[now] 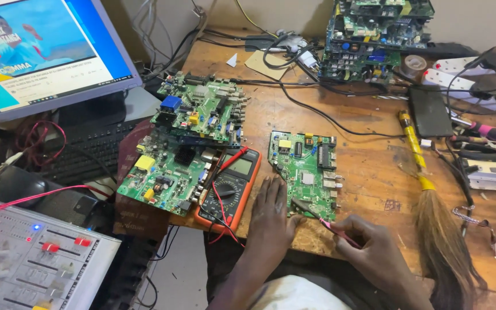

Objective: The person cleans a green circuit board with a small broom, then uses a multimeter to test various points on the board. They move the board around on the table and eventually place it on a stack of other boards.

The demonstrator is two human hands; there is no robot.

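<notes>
Green and studded with small parts, the circuit board is lying flat near the front edge of the wooden surface, just right of the orange multimeter. Your left hand is resting flat, fingers released, against the board's front left corner, while your right hand is pinching a red probe, its tip touching the board's front part. Further right, a straw brush is lying toward the front right corner.
</notes>
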